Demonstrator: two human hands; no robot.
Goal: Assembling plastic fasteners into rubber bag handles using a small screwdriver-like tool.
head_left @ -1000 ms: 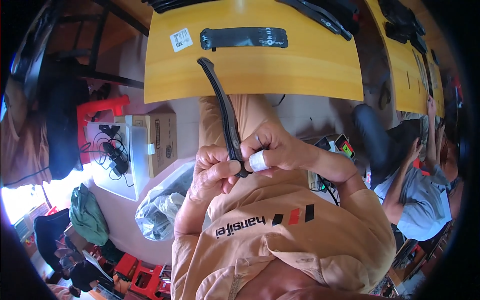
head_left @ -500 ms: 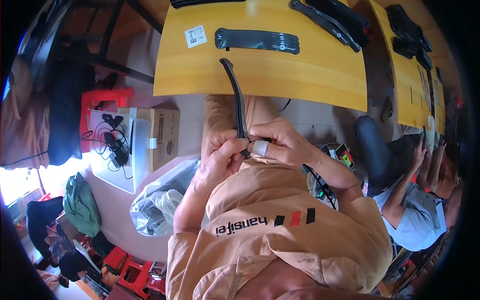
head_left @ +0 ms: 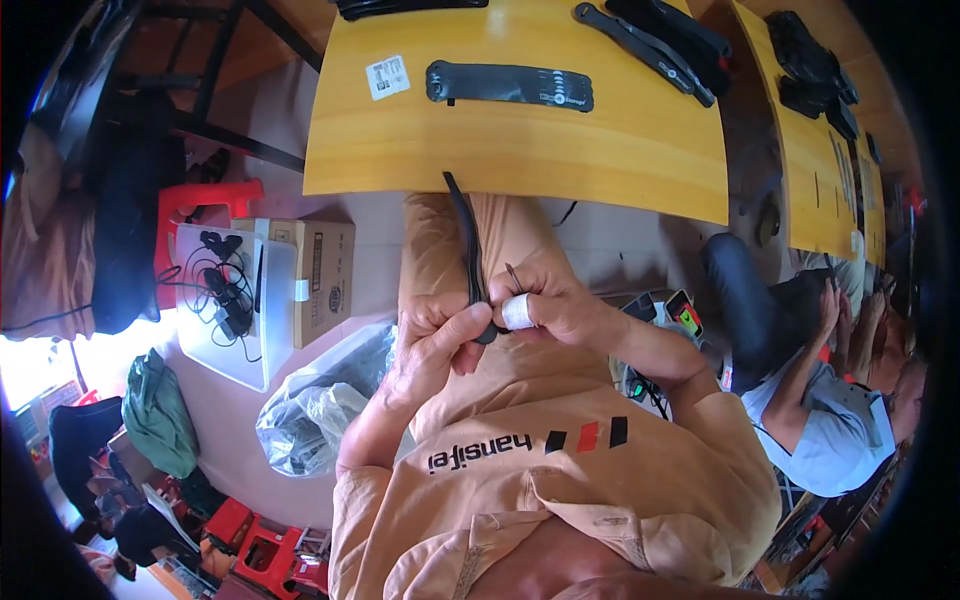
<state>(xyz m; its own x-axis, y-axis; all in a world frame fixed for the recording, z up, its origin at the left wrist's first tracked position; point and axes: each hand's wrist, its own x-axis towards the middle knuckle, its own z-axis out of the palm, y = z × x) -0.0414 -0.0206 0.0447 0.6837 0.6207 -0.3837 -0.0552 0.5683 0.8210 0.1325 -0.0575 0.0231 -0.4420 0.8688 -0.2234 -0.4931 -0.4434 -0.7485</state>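
Note:
A long black strap (head_left: 468, 245) stands up from my lap toward the table edge, seen nearly edge-on. My left hand (head_left: 440, 335) pinches its lower part between thumb and fingers, and a rounded dark end shows below the thumb. Close against it, my right hand (head_left: 555, 305) is closed, with white tape wrapped round one finger. A thin dark piece (head_left: 513, 275) pokes out above the right fingers; what else they grip is hidden. Flat on the yellow table (head_left: 400, 150) lies another black strap (head_left: 505, 84), beside a white label (head_left: 387, 77).
More black straps (head_left: 650, 55) lie at the table's far right. To my left are a clear plastic bin (head_left: 205, 345) holding black cables, a cardboard box (head_left: 325, 280) and a clear plastic bag (head_left: 315, 425). A person in light blue (head_left: 830, 440) sits at the right.
Both hands have come slightly nearer to me, drawing the strap down so its upper tip is lower, near the table edge. The right fingers have turned, showing the thin dark piece pointing up.

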